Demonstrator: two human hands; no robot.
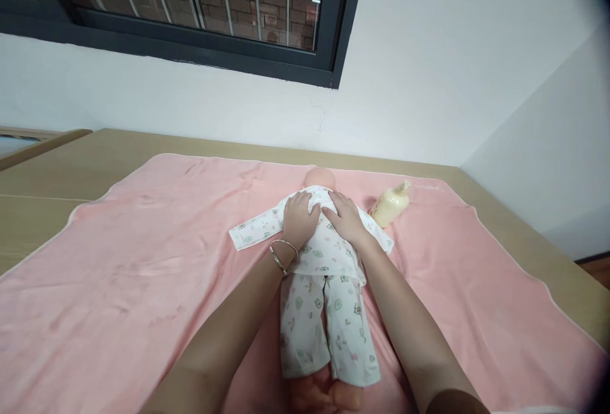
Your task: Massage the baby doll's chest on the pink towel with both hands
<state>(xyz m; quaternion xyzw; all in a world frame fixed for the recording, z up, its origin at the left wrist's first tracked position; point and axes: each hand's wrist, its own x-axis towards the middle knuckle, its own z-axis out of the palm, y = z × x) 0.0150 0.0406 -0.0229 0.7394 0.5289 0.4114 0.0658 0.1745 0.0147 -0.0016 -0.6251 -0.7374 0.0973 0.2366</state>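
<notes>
A baby doll in a white printed top and matching trousers lies on a pink blanket, its bald head toward the wall. Both sleeves stretch out to the sides, and the bare feet show at the bottom edge. On the left of the doll's upper body my left hand rests flat with fingers extended; a silver bangle circles that wrist. My right hand lies on the other side of the upper body, fingers spread. The two thumbs almost meet in the middle.
To the right of the doll, a pale yellow pump bottle lies tilted on the blanket. The blanket covers much of a wooden table against a white wall. Above is a dark-framed window with bars.
</notes>
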